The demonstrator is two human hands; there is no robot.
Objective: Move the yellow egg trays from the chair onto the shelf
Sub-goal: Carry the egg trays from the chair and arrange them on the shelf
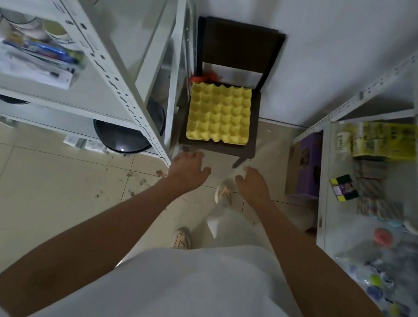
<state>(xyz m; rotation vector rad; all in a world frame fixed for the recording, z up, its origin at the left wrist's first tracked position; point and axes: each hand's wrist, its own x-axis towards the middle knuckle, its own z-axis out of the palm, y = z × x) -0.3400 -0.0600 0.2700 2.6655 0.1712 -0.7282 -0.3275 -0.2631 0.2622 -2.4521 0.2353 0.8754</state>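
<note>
Straight ahead, against the white wall: dark wooden chair, seat almost covered by yellow egg trays, lying flat, cups up. Cannot tell how many in the stack. Something small and orange just behind the trays' far left corner, at the chair back.

Both arms stretched forward and down, palms down, short of the seat's front edge. Left hand near the left front corner of the chair, fingers loosely spread, holding nothing, just beside the corner post of the left shelf. Right hand near the right front corner, fingers likewise loose and apart, empty. Neither touching trays nor chair.

On the left shelf: cups, packets and papers on the upper level, blurred; black round pans on the lowest level. On the right shelf: yellow printed packets, small colourful boxes, clear bags of mixed items closer in. Purple and brown cardboard box on the floor by its near leg.

Below the hands, tiled floor with dark crumbs on the left, two light shoes, white clothing filling the bottom edge.
</note>
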